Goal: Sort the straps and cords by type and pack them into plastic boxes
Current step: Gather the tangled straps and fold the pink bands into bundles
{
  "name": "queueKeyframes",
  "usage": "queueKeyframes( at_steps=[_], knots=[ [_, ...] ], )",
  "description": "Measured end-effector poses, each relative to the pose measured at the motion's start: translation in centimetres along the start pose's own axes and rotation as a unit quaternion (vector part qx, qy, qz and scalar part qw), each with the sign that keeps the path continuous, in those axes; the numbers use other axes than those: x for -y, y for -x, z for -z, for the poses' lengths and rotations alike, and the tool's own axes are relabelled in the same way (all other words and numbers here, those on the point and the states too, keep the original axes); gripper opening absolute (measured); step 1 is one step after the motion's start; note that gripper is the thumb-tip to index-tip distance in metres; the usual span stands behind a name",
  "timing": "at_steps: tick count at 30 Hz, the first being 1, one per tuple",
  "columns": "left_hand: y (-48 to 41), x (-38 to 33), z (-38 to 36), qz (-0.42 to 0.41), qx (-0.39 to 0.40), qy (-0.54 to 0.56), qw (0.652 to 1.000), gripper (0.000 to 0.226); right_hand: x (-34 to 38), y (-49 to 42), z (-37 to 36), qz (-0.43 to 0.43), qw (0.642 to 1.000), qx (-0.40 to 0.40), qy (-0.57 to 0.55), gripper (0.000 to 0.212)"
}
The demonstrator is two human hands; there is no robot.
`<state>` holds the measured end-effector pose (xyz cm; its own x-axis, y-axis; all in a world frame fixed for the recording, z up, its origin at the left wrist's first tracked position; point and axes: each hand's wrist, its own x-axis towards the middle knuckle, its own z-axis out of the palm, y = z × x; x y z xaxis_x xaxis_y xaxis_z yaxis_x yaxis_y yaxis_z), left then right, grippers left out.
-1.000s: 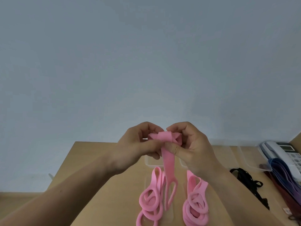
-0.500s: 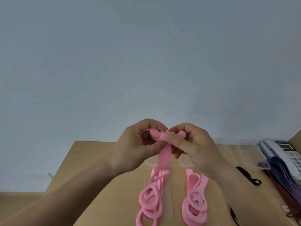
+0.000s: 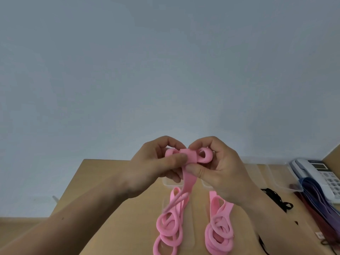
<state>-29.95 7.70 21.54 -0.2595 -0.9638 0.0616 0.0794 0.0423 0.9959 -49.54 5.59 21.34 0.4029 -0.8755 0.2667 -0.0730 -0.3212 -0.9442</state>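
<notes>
Pink strap [image 3: 188,157] pinched between left grip [image 3: 156,163] and right grip [image 3: 225,172], tail hanging below.

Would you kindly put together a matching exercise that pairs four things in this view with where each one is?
Things
1. rolled pink strap
2. telephone
3. black cord
4. purple straps

Places
A. lying partly over the telephone
B. pinched between the left hand and the right hand
C. at the far right corner of the table
D. on the table, just right of the right forearm

Pairs: 1-B, 2-C, 3-D, 4-A
</notes>
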Motion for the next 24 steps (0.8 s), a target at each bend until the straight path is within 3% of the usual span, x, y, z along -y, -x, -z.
queueKeyframes(
  at_steps=[3,7,12,15,19,24],
  knots=[
    [0.1,0.1,-0.2,-0.027,-0.016,-0.001,1.0,0.018,0.0,0.0,0.0,-0.023,1.0,0.006,-0.011,0.038],
    [0.3,0.4,-0.2,-0.06,-0.049,-0.026,0.997,0.022,0.4,0.1,-0.1,-0.048,0.996,0.023,-0.065,0.035],
    [0.3,1.3,-0.5,-0.092,-0.047,-0.079,0.992,0.022,0.7,-0.2,-0.5,-0.081,0.996,-0.02,-0.031,0.04],
    [0.3,1.5,-0.5,-0.106,-0.041,-0.109,0.987,0.026,0.6,-0.2,-0.2,-0.067,0.997,-0.026,-0.01,0.03],
    [0.0,0.8,-0.1,-0.061,-0.026,-0.094,0.993,0.045,0.6,-0.2,0.0,-0.036,0.998,-0.03,-0.034,0.027],
    [-0.2,-0.9,0.5,0.007,0.056,-0.024,0.998,0.044,0.9,-0.2,0.4,0.004,1.0,-0.015,-0.014,0.026]
  ],
)
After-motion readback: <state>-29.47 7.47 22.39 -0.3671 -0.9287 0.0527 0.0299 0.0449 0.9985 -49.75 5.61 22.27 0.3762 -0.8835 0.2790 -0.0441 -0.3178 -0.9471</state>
